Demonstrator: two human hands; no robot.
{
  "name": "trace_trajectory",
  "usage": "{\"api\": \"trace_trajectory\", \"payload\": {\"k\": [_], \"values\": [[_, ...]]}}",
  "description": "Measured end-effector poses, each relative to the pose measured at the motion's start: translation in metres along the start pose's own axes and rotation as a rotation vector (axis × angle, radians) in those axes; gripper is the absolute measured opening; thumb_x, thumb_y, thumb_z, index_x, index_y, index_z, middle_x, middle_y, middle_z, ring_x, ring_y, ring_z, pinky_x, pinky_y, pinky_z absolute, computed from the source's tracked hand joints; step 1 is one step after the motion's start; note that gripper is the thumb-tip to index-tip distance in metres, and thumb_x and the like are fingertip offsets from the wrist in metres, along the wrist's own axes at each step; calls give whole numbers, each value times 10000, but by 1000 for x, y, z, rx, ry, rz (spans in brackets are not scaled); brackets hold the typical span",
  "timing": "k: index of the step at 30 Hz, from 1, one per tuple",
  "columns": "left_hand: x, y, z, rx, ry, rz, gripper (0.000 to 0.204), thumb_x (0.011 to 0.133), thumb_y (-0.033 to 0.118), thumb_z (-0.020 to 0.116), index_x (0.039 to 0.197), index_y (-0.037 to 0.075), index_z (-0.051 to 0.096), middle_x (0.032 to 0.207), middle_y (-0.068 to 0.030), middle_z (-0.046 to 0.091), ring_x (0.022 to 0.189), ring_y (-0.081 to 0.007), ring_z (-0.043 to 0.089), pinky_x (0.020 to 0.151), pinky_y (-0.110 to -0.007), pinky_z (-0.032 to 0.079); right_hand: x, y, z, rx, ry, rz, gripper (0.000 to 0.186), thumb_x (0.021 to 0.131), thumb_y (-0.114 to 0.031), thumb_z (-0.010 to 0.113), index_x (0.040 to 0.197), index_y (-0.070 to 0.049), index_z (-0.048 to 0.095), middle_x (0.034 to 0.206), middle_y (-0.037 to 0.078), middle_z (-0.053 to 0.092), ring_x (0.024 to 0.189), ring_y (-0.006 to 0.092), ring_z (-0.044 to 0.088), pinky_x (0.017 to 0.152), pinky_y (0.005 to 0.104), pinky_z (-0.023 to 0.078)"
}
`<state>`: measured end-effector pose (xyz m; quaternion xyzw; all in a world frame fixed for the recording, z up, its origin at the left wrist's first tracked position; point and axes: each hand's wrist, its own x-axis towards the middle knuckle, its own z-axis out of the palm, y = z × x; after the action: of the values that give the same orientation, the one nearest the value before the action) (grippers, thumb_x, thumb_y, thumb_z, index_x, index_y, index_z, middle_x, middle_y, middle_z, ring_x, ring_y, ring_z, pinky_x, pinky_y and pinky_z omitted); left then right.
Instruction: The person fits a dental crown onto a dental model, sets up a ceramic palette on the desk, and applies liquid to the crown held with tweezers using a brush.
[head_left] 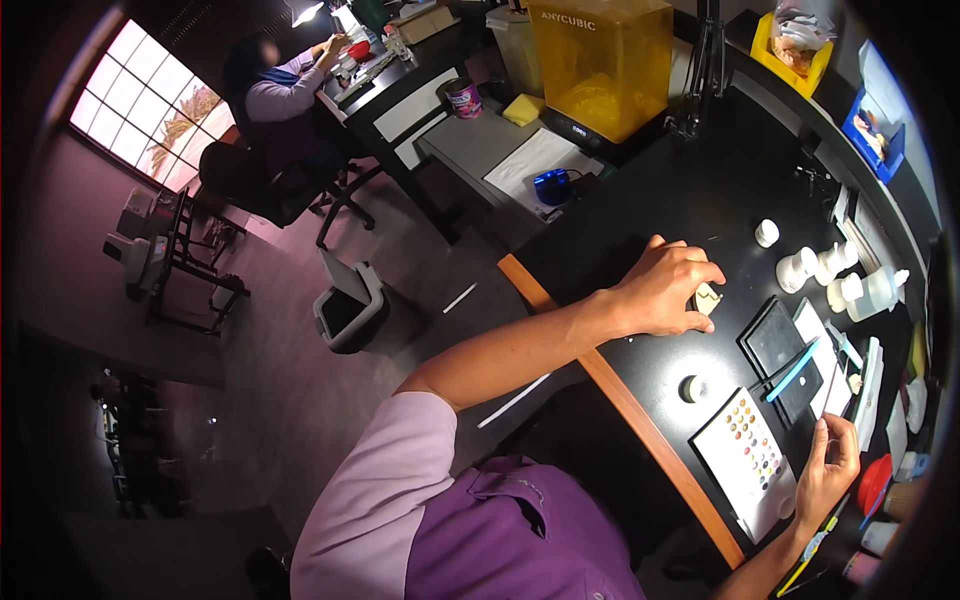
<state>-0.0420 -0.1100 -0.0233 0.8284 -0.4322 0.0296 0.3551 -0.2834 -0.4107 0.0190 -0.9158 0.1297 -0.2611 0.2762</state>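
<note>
My left hand (665,285) rests on the black worktop (690,200) and grips a small pale object (708,298) between thumb and fingers. My right hand (828,472) is at the lower right, fingers curled against the edge of a white palette card (745,455) dotted with small colour samples; whether it holds anything is unclear. A thin yellow tool (812,548) lies just below that hand. A small round pale piece (692,388) sits on the worktop between my hands.
A black tile (782,345) with a blue stick (795,370) lies right of my left hand. Several small white bottles (815,268) stand behind it. A yellow-hooded machine (600,60) is further back. Another person (275,95) sits at a far desk; a bin (350,305) stands on the floor.
</note>
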Motion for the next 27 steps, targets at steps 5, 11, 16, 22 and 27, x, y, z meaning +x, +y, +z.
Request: {"api": "trace_trajectory", "payload": {"k": [5, 11, 16, 22, 27], "values": [[-1, -1, 2, -9, 20, 13, 610, 726, 395, 963, 1211, 80, 769, 1144, -90, 747, 1129, -279, 679, 1030, -443, 429, 0, 0, 2, -11, 0, -17, 56, 1005, -16, 682, 995, 38, 695, 898, 66, 656, 778, 133, 558, 702, 283, 433], [-1, 0, 1, -51, 19, -8, 657, 714, 412, 971, 1241, 78, 764, 1159, -94, 753, 1150, -277, 681, 1052, -446, 424, -1, -3, 3, -30, -1, -26, 57, 1002, -16, 687, 991, 39, 695, 897, 63, 659, 755, 133, 532, 678, 290, 411], [-2, -7, -3, -113, 61, 24, 710, 720, 390, 977, 1295, 46, 742, 1175, -113, 756, 1082, -279, 717, 1044, -438, 473, 2, -6, 5, -27, -22, -64, 57, 1001, -15, 685, 987, 39, 697, 904, 65, 664, 753, 140, 533, 677, 287, 411], [-1, -4, -10, -320, 225, 15, 567, 815, 302, 946, 1249, -1, 743, 1127, -139, 761, 922, -215, 734, 869, -371, 599, -1, -7, 3, -23, -21, -54, 57, 1002, -12, 684, 992, 41, 700, 916, 74, 670, 767, 142, 542, 691, 288, 423], [-1, -10, -13, -360, 389, 12, 321, 907, 230, 868, 1143, 33, 775, 1052, -99, 768, 891, -182, 722, 780, -327, 566, -2, -6, 4, -18, -26, -60, 63, 1002, -15, 687, 1006, 43, 711, 932, 79, 673, 777, 142, 548, 696, 287, 426]]}}
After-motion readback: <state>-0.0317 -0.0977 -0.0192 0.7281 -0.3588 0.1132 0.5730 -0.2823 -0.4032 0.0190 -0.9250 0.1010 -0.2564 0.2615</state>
